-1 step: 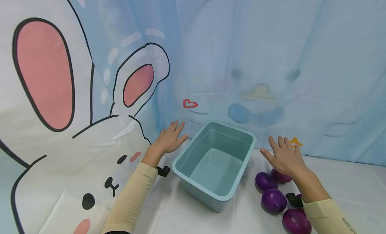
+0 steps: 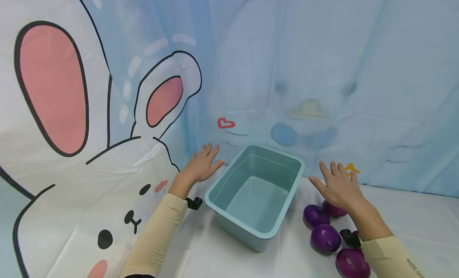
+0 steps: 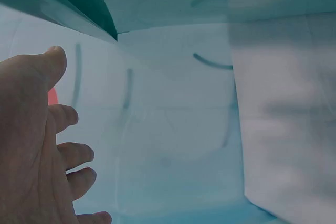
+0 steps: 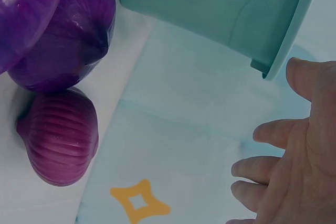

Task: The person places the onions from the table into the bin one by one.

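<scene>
A light blue-green plastic tub (image 2: 236, 231), rectangular and with nothing inside, stands in the middle of the head view. Just left of its rim, my left hand (image 2: 201, 165) hovers with fingers spread, touching nothing. On the other side my right hand (image 2: 338, 188) is also held spread, apart from the tub. Several purple onions (image 2: 325, 238) lie beneath and beside the right forearm, which partly hides some of them. In the right wrist view, a ribbed reddish onion (image 4: 60, 137) sits against a smooth dark purple one (image 4: 73, 35), away from the fingers.
A white cloth (image 2: 405, 214) covers the surface. Behind rises a pale blue printed backdrop (image 2: 394, 91), with a large cartoon rabbit at the left. Small black devices (image 2: 195, 203) are worn at both wrists.
</scene>
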A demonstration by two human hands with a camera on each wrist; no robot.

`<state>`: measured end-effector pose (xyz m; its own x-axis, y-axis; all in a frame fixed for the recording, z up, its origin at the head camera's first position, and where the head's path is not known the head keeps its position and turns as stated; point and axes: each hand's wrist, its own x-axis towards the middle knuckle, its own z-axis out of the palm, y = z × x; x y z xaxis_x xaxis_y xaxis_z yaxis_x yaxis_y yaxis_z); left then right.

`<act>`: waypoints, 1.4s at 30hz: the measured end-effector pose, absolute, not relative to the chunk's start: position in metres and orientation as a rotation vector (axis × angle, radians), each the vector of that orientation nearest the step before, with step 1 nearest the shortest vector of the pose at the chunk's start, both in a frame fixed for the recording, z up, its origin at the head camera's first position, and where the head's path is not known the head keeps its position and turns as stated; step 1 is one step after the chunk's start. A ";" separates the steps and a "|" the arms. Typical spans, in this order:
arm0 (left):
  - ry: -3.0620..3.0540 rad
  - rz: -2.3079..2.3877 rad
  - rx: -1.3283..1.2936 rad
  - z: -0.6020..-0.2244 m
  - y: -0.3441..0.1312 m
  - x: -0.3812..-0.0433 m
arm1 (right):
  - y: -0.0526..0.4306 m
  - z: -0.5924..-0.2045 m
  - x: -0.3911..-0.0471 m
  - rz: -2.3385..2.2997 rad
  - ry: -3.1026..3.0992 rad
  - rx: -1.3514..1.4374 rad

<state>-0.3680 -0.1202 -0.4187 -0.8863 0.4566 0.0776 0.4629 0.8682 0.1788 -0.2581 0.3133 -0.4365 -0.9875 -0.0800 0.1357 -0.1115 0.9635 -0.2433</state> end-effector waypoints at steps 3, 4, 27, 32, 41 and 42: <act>-2.998 -0.316 -0.743 -0.418 -0.121 -0.368 | 0.313 -0.436 -0.258 0.379 -2.992 0.144; -2.995 -0.324 -0.747 -0.418 -0.122 -0.367 | 0.313 -0.435 -0.258 0.380 -2.992 0.142; -2.915 -0.433 -0.849 -0.409 -0.139 -0.335 | 0.332 -0.427 -0.226 0.457 -2.969 0.134; -2.892 -0.592 -0.899 -0.412 -0.149 -0.311 | 0.335 -0.427 -0.209 0.526 -2.981 0.113; -2.848 -0.930 -0.902 -0.437 -0.159 -0.268 | 0.349 -0.446 -0.175 0.617 -2.952 0.060; -2.843 -0.976 -0.893 -0.441 -0.161 -0.264 | 0.352 -0.448 -0.172 0.625 -2.948 0.048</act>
